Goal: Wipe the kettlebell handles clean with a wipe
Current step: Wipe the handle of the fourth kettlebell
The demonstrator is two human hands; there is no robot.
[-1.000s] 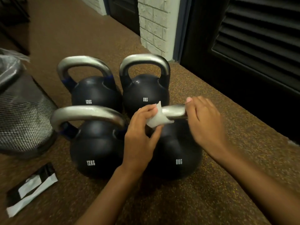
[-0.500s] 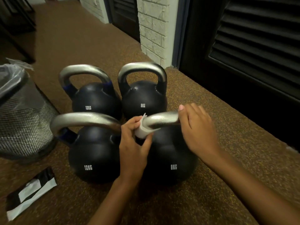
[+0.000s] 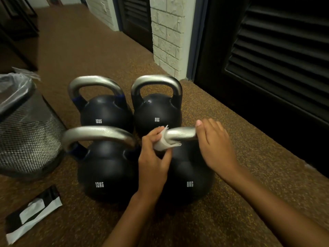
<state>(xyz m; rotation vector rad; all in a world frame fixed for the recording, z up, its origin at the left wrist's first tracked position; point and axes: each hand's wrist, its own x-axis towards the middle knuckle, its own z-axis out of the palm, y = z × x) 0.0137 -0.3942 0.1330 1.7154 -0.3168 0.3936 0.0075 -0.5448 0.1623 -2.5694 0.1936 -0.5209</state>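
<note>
While the left hand pinches a white wipe around the left end of a silver handle, the right hand is curled over the right end of the same bar and grips it. That handle belongs to the near 8KG bell, a black ball standing upright on the speckled brown floor. The wipe sits where the bar bends down towards the ball; one loose corner sticks up and another points right beneath the bar. Just to its left stands the near 12KG bell, with a wider silver handle; whether the two balls touch I cannot tell. Behind them stand the far 12KG bell on the left and the far 8KG bell on the right, both upright. At the far left a black mesh bin with a clear liner stands on the floor. Near the lower left corner a black and white packet lies flat, well apart from the bells.
</note>
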